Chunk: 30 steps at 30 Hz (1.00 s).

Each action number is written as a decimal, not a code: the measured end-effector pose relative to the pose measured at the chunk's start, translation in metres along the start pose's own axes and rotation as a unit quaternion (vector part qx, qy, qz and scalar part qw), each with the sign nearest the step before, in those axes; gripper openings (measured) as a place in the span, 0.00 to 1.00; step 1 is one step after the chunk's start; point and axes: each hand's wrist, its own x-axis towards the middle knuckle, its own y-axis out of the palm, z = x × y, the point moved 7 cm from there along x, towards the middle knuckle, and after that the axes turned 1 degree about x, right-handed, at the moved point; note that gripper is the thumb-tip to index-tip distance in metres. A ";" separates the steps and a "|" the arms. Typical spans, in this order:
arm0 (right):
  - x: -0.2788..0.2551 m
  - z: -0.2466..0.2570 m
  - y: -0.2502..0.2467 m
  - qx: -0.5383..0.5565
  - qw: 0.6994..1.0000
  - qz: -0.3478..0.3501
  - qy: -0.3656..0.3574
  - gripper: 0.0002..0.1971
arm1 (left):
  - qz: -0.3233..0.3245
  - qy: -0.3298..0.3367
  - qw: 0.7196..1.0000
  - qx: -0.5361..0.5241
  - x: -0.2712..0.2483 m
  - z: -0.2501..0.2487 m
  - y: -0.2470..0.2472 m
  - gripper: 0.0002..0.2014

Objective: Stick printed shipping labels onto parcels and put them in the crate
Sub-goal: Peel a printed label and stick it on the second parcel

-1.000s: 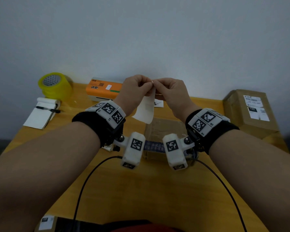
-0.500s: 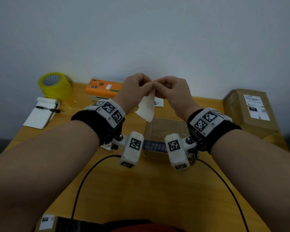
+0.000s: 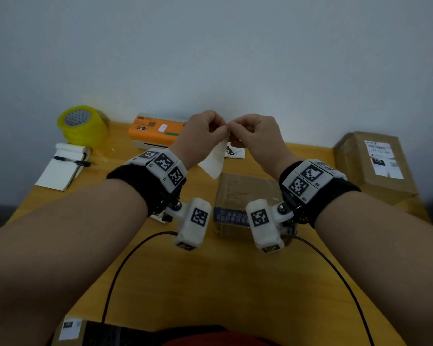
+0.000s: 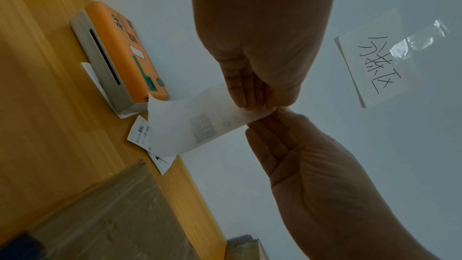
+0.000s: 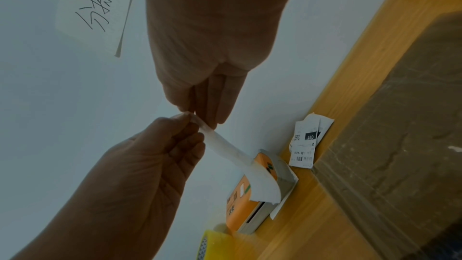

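1. Left hand [image 3: 204, 136]: raised above the counter [image 3: 235, 283], fingertips pinching the top edge of the shipping label [image 3: 214, 162].
2. Right hand [image 3: 256, 136]: raised beside the left, fingertips meeting it, pinching the same top edge.
3. Shipping label: white slip hanging curled from both hands, above the far end of the parcel; print shows faintly through its back.
4. Parcel [image 3: 245, 196]: brown taped box on the counter, below and between the wrists.
5. Labelled parcel [image 3: 375, 168]: brown box at the counter's right end, white labels on top.
6. Label printer [image 3: 155, 129]: orange, at the wall.
7. Loose labels [image 3: 234, 152]: lying just beside the printer.
8. Tape roll [image 3: 81, 124]: yellow, far left.
9. Notepad [image 3: 61, 166]: a pen lies across it.
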 end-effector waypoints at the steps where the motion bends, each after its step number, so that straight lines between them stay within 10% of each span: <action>1: 0.000 -0.001 0.001 0.002 1.000 0.000 0.005 0.05 | 0.000 -0.001 1.000 -0.002 0.000 0.000 0.000 0.02; 30: 0.005 -0.027 0.005 0.014 0.994 0.015 0.105 0.06 | 0.025 -0.085 0.995 -0.049 -0.007 0.016 0.003 0.03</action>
